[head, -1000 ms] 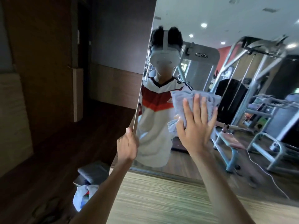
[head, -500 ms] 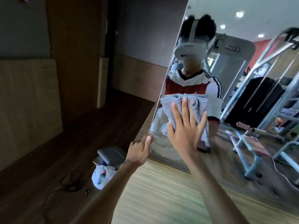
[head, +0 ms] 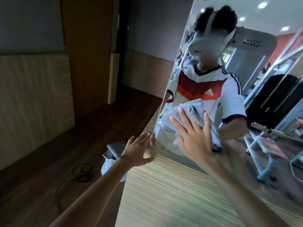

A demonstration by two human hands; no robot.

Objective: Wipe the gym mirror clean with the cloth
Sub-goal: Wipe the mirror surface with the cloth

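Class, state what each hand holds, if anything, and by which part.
Neither hand grips anything. The right hand presses the cloth against the mirror, fingers spread over its lower part; the left hand is open.

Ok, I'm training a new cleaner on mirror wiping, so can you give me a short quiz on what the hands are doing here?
1. True or false: the left hand holds the cloth.
2. How do the fingers of the right hand lie?
A) curled into a fist
B) spread flat on the cloth, pressing it on the mirror
C) hanging clear of the cloth
3. Fill in: the left hand, fingers straight, is at the mirror's lower ___ corner.
Key: 1 false; 2 B; 3 left.
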